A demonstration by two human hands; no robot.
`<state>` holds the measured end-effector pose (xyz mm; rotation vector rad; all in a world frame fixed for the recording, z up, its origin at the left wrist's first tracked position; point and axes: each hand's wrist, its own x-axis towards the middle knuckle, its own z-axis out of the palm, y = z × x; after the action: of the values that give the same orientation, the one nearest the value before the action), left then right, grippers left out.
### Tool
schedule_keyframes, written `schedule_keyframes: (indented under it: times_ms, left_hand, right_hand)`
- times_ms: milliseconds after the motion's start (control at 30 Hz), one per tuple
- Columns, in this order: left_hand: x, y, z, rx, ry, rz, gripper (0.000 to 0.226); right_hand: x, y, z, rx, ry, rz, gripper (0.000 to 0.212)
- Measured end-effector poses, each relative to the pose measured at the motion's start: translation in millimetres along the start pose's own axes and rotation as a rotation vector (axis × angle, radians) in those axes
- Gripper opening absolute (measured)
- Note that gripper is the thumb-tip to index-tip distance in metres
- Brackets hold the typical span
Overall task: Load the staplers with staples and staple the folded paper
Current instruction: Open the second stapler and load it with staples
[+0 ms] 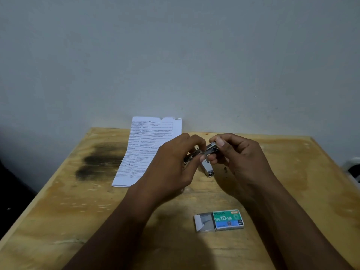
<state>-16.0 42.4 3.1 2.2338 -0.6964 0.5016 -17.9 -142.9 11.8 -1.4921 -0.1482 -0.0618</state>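
At the centre of the frame both hands meet on a small silver metal stapler held above the pale wooden table. The left hand pinches its left end — fingers curled narrow — while the right hand grips the right end between thumb and fingers. A second chrome stapler lies just below them. The folded printed white paper lies upper left; the green staple box, slid open, sits lower centre.

The staple box on the wooden table carries a green label reading "STAPLES" above "No.10-1M" in white; a small orange brand mark at its upper right is too blurred to read; the folded paper bears printed lines too small to read.
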Motion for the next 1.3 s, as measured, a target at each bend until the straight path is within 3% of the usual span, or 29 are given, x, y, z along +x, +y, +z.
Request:
schedule_keyframes:
  times_ms: [233, 400, 533, 900, 1300]
  left_hand:
    - [1.5, 1.5, -6.0, -0.164, 0.169, -0.141, 0.032]
    - [3.5, -2.4, -9.9, -0.345, 0.053, -0.379, 0.022]
    - [0.5, 2.3, -2.5, -0.211, 0.055, -0.312, 0.009]
    - [0.1, 10.9, 1.0, -0.024, 0.130, -0.110, 0.013]
    - [-1.1, 12.2, 8.4, 0.043, 0.158, -0.092, 0.014]
  right_hand:
    - [1.9, -6.0, -6.3, 0.035, 0.023, -0.016, 0.017]
    - [4.0, -9.3, -14.4, 0.004, 0.070, -0.009, 0.017]
    - [7.0, -6.4, -16.2, -0.032, 0.114, 0.017, 0.026]
    - [7.8, -8.6, -14.2, -0.123, 0.190, -0.009, 0.029]
    - [5.9, -1.8, -4.4, -0.079, 0.199, 0.022, 0.022]
